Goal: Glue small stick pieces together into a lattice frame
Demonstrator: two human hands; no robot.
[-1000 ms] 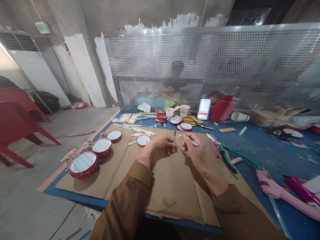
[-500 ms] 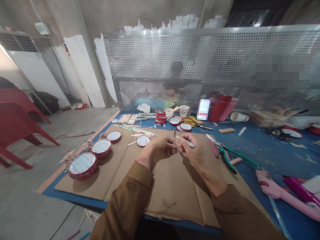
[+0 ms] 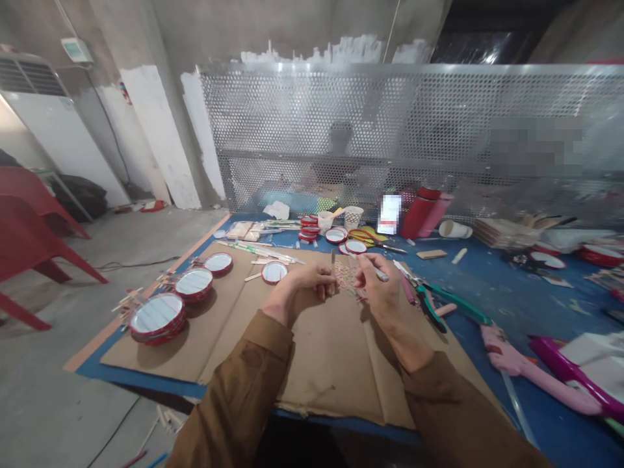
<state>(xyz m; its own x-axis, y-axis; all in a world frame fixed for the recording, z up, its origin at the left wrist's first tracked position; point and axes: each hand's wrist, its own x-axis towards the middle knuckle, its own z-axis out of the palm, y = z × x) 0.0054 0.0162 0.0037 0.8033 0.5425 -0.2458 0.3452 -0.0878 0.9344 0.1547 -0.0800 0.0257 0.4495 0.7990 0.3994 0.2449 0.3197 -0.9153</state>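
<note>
My left hand is closed on a thin flat stick that stands upright from its fingertips. My right hand, a little to the right, pinches a light pen-like tool; the hands are apart. Small coloured rubber bands lie scattered on the cardboard between and behind them. A round red-rimmed piece with a pale top lies left of my left hand. Farther left, three larger red-rimmed drum shapes stand in a row with small sticks at their sides.
Pliers with teal handles, a pink glue gun and a purple tool lie on the right. Cups, scissors, a phone and a red bottle stand or lie toward the mesh panel.
My right hand has moved away from my left hand and the stick, opening a gap that shows the rubber bands. The whole view has shifted slightly.
</note>
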